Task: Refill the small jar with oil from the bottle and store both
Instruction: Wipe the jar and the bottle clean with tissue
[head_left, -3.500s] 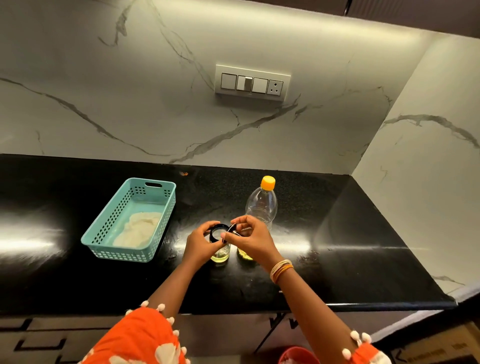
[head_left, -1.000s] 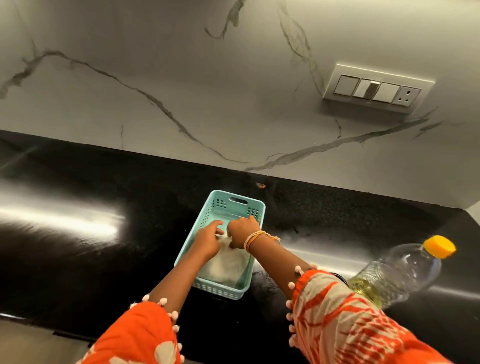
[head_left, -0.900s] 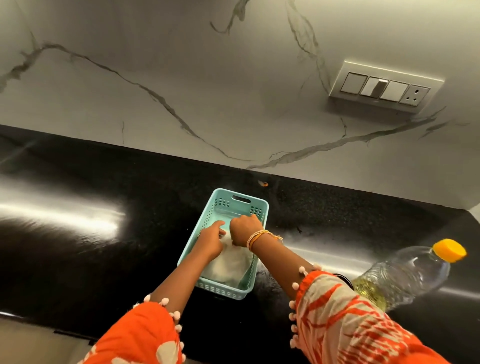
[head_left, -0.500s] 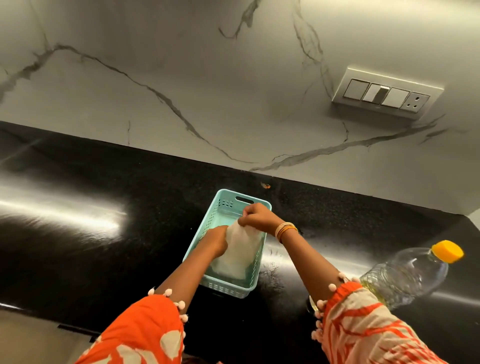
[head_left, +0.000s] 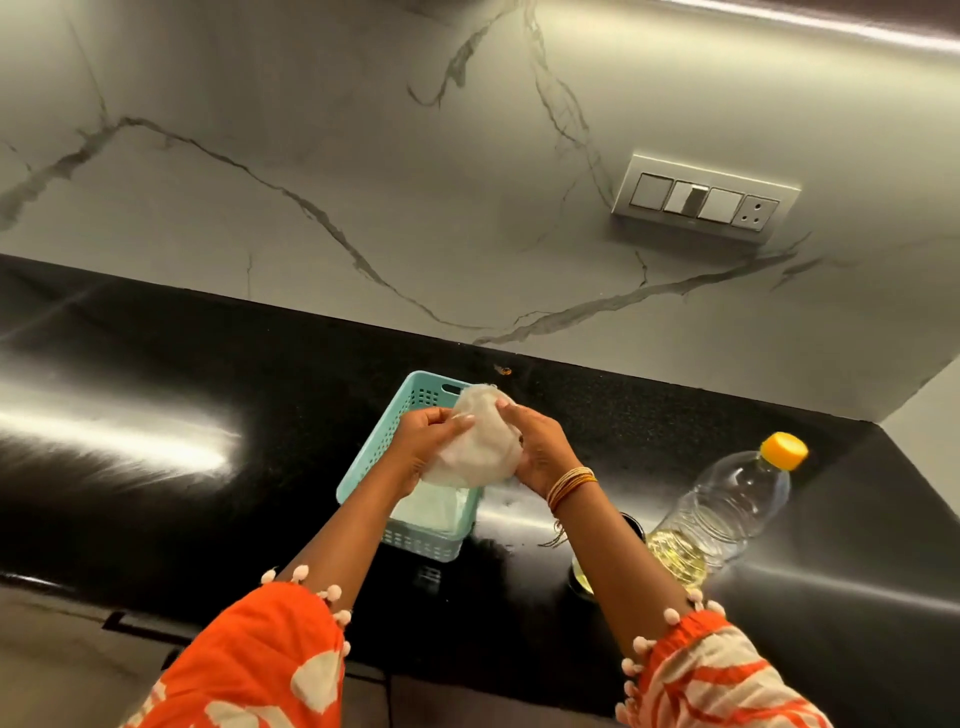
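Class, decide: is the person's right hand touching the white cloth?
Touching. The head view shows the right hand with its fingers curled round the white cloth, held above the basket.

A crumpled white cloth (head_left: 480, 441) is held above the teal basket (head_left: 410, 519) by the left hand (head_left: 423, 441) and right hand (head_left: 540, 449). The oil bottle (head_left: 727, 504) is stood on the black table (head_left: 208, 415), small jar (head_left: 584, 571) mostly hidden behind the right arm.

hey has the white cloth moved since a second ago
Yes. The white cloth lay flat on the floor of the teal basket; now both hands hold it bunched up above the basket.
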